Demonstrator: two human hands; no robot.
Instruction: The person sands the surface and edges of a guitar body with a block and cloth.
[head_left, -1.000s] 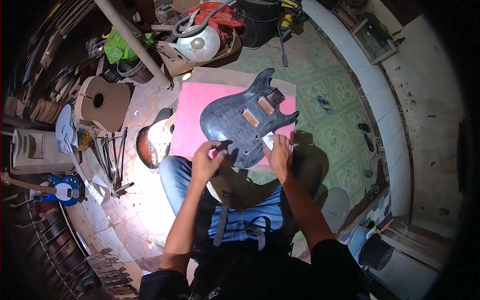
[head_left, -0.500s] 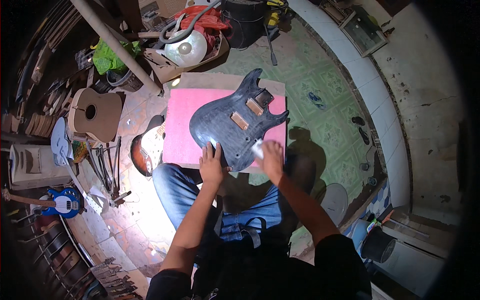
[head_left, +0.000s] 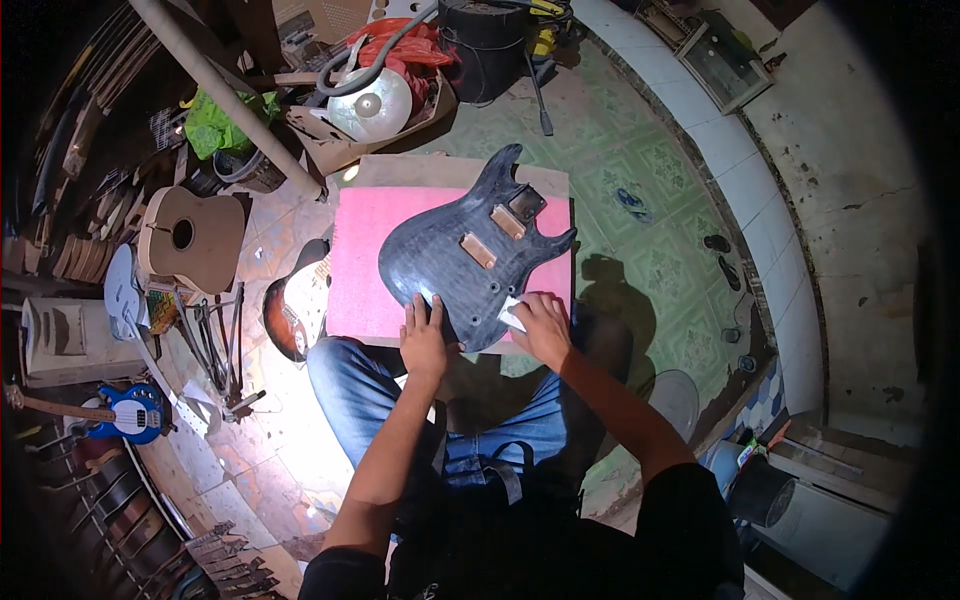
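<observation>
A dark grey electric guitar body (head_left: 432, 250) lies flat on a pink foam sheet (head_left: 358, 260) in front of me. Two bare pickup cavities, a neck pocket and several small holes show in its top. My left hand (head_left: 423, 338) rests on the body's lower edge with its fingers stretched out. On the right, my right hand (head_left: 543, 328) is closed over a small white pad (head_left: 511, 314), pressing it on the body near its lower right edge. Whether the pad is cloth or paper, I cannot make out.
A sunburst electric guitar body (head_left: 297, 305) lies left of the foam. Farther left stand an acoustic guitar body (head_left: 190, 238) and a blue bass guitar (head_left: 132, 412). A cardboard box (head_left: 335, 150) and a black bucket (head_left: 482, 50) stand behind. Sandals (head_left: 632, 204) lie on the green floor tiles.
My right hand has shifted slightly down and left with the white pad along the guitar body. My left hand stays at the lower edge. The whole view has moved a little.
</observation>
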